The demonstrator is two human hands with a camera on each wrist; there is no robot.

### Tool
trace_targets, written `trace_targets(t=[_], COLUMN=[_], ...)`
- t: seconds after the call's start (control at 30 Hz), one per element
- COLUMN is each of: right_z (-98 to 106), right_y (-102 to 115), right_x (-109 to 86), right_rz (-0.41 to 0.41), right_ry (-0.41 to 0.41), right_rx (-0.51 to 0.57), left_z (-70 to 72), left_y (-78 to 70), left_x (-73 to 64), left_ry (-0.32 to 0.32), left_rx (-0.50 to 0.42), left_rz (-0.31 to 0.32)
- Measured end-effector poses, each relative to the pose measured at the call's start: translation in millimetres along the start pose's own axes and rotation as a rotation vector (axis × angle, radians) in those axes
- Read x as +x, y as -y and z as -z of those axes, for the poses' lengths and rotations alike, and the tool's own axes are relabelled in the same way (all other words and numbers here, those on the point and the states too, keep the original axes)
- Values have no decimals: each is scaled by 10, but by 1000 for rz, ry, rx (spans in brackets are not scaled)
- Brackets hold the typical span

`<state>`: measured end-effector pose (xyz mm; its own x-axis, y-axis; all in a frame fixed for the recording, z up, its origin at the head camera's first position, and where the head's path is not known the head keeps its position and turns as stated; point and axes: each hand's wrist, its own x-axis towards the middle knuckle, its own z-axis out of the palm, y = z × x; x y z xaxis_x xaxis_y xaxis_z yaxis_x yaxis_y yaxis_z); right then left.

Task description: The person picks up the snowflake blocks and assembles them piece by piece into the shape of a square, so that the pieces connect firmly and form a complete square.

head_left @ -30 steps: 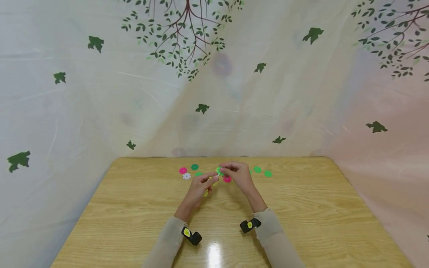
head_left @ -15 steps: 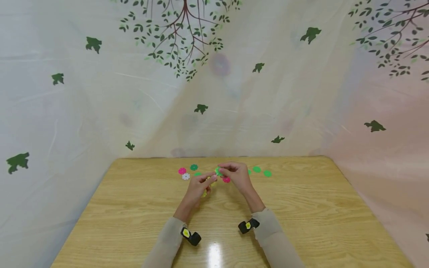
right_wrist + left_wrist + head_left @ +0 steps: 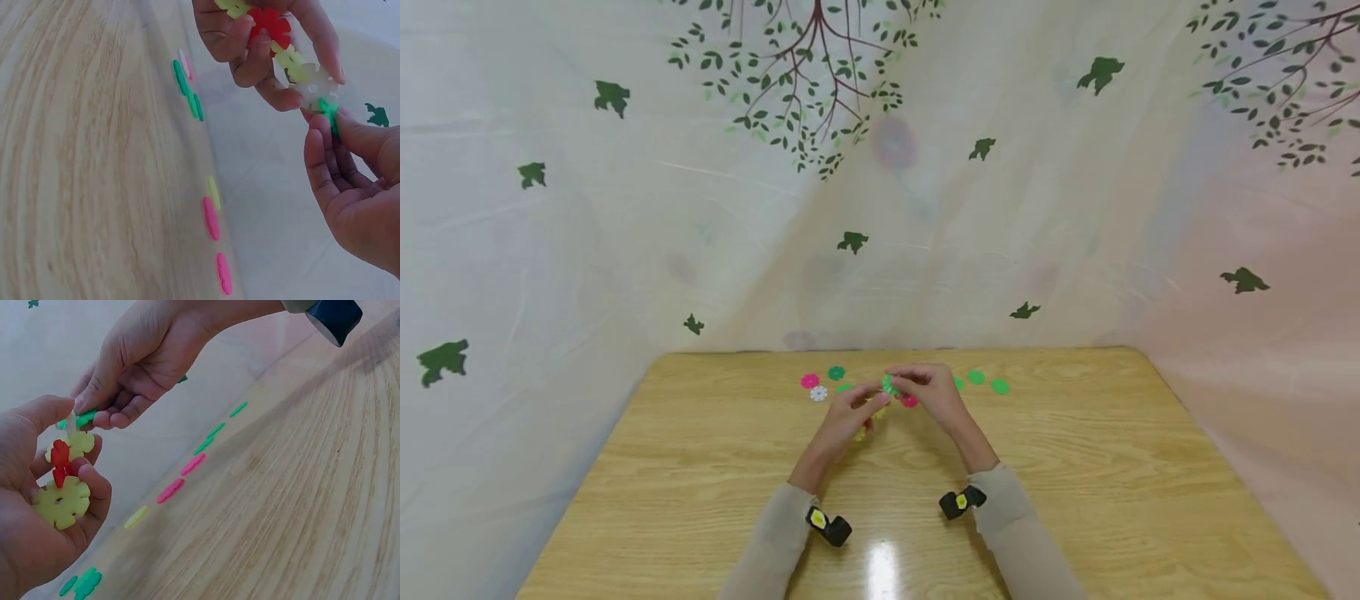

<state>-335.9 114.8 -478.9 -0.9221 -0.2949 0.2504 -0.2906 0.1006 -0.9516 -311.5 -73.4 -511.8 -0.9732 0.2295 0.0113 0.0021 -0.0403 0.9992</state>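
My left hand holds a short chain of slotted flower-shaped discs above the table. In the right wrist view, a red disc sits between two yellow discs, and a whitish disc follows the nearer yellow one. The whitish disc lies between left thumb and fingers. My right hand pinches a green disc by thumb and fingers, its edge meeting the whitish disc's rim. How deeply their slots interlock I cannot tell. In the left wrist view, the other yellow disc rests against the left fingers.
Loose discs lie along the far part of the wooden table: a pink one, a white one, a dark green one, and light green ones to the right. A printed cloth backdrop hangs behind the table.
Both hands keep nearly the same place and hold on the discs. Only a slight shift of the head view shows.
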Motion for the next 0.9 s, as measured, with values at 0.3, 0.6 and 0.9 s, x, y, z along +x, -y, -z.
trace_targets(t=[0.3, 0.6, 0.9], right_z=[75, 224, 306], right_y=[-1, 2, -106], right_x=[14, 143, 243], right_rz=[-28, -78, -135], right_ry=[107, 164, 315], right_rx=[-126, -409, -568], left_z=[-15, -27, -40], left_y=[33, 86, 110], left_x=[-10, -12, 1], left_ry=[82, 114, 115], left_rx=[-10, -47, -40], left_rz=[70, 124, 186])
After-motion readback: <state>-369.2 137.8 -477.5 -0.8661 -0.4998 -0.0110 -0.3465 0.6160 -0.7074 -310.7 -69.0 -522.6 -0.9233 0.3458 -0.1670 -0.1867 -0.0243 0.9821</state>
